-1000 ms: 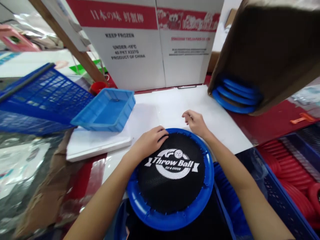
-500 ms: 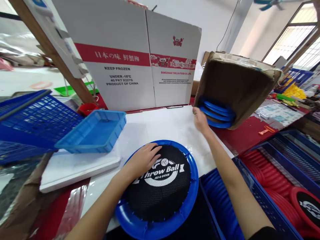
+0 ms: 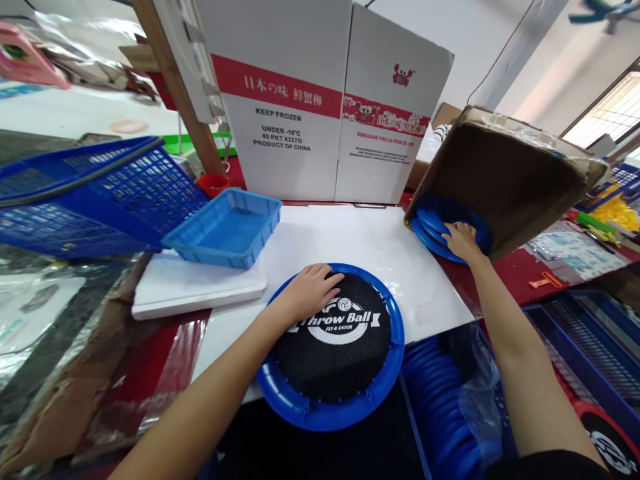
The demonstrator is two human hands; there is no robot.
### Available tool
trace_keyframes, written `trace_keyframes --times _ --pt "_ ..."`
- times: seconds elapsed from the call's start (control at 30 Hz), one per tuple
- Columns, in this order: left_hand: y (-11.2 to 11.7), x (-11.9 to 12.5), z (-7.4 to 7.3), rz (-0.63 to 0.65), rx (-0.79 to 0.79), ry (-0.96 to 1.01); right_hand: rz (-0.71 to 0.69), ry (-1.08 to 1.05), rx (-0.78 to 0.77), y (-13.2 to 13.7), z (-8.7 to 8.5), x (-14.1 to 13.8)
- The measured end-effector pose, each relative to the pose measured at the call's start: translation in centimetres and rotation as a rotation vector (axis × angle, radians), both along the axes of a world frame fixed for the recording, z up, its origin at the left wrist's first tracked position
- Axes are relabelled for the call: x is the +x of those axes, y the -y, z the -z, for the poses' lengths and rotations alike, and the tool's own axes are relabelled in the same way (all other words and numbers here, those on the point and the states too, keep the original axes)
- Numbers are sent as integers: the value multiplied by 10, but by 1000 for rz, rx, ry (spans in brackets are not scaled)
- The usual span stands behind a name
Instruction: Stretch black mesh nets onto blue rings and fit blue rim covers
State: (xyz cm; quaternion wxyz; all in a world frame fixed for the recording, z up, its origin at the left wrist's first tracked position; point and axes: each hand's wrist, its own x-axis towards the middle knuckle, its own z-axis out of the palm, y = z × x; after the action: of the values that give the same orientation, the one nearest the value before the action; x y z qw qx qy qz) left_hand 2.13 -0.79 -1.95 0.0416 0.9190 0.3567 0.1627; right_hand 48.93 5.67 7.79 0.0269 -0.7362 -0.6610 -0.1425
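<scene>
1. The blue-rimmed disc point(image 3: 345, 407) lies at lower centre, overhanging the near edge of the white counter point(image 3: 350, 240).
2. The left hand point(image 3: 313, 291) rests flat on its black mesh, grip released.
3. Farther back, right of centre, the right hand point(image 3: 463, 241) touches the stacked blue discs point(image 3: 430, 230) inside the tilted cardboard box point(image 3: 510, 180); whether its grip is closed I cannot tell.

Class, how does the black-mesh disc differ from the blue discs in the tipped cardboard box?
The blue-rimmed black-mesh disc lies flat, alone, under the left hand; the boxed blue discs are stacked, tilted, under the right hand. Its printed mesh shows; theirs is hidden. Both are blue-rimmed.
</scene>
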Motion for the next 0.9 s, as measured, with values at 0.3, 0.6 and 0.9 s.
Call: trace_keyframes --times 0.3,0.6,0.9 --pt "6 9 -10 180 17 -128 -595 -104 -88 150 18 -91" --pt "3 20 -20 109 -9 -169 -751 -511 -262 202 31 -119" --pt "70 -1 -52 -98 -205 278 -769 -493 201 206 -6 -130"
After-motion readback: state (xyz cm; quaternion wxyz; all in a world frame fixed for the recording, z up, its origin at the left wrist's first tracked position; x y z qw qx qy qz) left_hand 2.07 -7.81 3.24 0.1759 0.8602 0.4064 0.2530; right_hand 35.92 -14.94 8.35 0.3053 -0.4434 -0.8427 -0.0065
